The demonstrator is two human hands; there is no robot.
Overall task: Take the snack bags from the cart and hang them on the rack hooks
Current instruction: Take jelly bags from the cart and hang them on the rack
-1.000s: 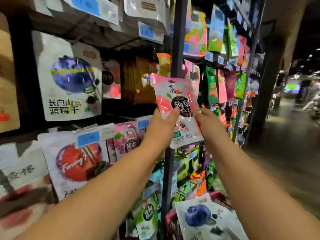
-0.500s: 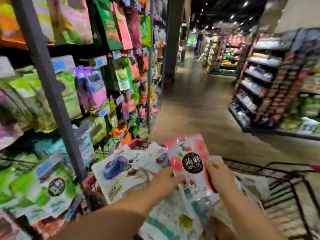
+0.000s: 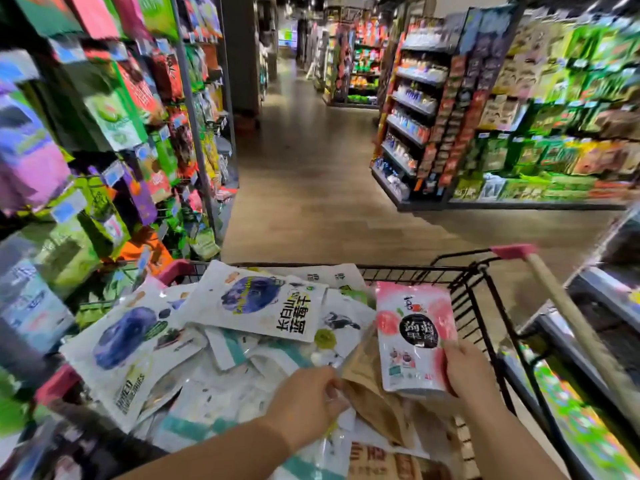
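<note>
The right hand (image 3: 467, 372) grips the pink bag (image 3: 414, 337) by its lower right edge and holds it upright above the cart (image 3: 474, 271). I think this keeps the top of the bag free for a hook. The left hand (image 3: 306, 407) is down among the bags in the cart, its fingers curled at the edge of a brown bag (image 3: 370, 386). I cannot tell if it grips it already. Probably it looks for one more bag. The rack (image 3: 194, 109) stands just beside the cart on the left, so the carry is short.
</note>
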